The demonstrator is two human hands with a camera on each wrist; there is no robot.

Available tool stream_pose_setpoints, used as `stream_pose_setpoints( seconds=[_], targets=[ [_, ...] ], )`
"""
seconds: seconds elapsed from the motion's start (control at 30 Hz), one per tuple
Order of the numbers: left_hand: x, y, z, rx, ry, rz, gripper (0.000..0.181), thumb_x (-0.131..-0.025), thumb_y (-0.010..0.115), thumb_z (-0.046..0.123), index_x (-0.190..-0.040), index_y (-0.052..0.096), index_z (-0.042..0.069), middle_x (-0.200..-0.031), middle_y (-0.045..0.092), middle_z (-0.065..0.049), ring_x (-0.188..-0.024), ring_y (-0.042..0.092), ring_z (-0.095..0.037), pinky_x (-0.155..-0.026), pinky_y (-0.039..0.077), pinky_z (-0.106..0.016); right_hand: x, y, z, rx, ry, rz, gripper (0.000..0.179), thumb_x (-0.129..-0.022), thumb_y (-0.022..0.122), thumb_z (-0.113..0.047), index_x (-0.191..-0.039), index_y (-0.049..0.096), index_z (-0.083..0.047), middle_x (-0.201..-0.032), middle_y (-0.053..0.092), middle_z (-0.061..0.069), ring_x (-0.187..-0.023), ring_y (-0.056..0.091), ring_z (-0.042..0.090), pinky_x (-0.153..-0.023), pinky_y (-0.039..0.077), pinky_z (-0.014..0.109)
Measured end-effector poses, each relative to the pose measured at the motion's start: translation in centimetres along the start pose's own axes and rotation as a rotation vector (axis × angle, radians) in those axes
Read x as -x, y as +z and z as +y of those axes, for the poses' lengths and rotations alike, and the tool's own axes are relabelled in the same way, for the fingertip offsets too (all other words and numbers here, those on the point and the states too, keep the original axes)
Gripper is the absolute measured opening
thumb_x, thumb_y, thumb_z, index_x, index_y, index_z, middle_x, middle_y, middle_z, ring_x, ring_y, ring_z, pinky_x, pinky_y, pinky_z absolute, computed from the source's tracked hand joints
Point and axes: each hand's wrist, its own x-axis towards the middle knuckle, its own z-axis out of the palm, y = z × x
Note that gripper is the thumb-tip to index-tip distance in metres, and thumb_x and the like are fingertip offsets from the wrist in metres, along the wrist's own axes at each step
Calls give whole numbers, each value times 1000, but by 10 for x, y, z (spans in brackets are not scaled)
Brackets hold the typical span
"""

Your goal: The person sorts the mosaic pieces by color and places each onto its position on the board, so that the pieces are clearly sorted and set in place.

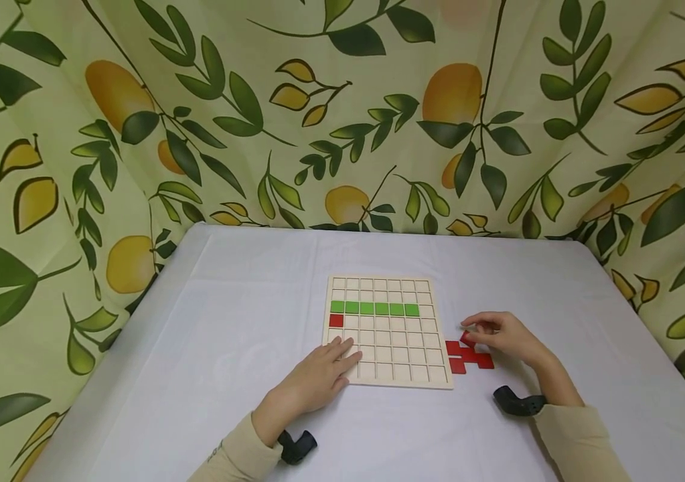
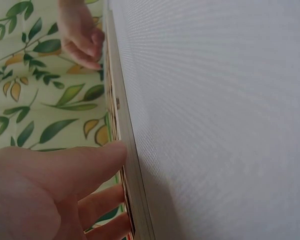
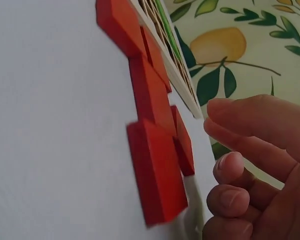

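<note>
On the white cloth-covered table (image 1: 227,301) lies a pale wooden gridded board (image 1: 399,353). Straight fingers of the left hand (image 1: 318,375) rest on its near left corner, the thumb against the edge. Six green square tiles (image 1: 374,308) fill most of its third row from the far edge; one red square tile (image 1: 336,320) sits just below the leftmost. Four loose red square tiles (image 1: 469,355) cluster beside the board's right edge. Over a fifth red tile (image 1: 466,339), the right hand (image 1: 507,338) hovers, fingers loosely bent, apparently without gripping; fingertip contact is hard to judge.
</note>
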Motion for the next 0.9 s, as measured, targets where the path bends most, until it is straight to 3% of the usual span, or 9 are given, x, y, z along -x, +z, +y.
stream_pose_setpoints(
  seconds=[0.47,0.9],
  targets=[
    [0,-2,1,6,-2,-12,46,-99,50,21,-145,45,14,-156,38,-11,-146,35,-30,-117,36,-48,0,-8,15,-38,-42,-108,33,-85,67,-7,-116,64,4,-76,46,0,-67,43,4,-55,39,17],
    [1,-3,2,16,-1,-9,46,-99,51,20,-144,45,14,-156,38,-12,-146,35,-31,-118,36,-48,-1,-9,19,-27,-80,-138,31,-83,65,-2,-113,65,5,-74,43,-2,-66,41,2,-54,35,18]
  ],
)
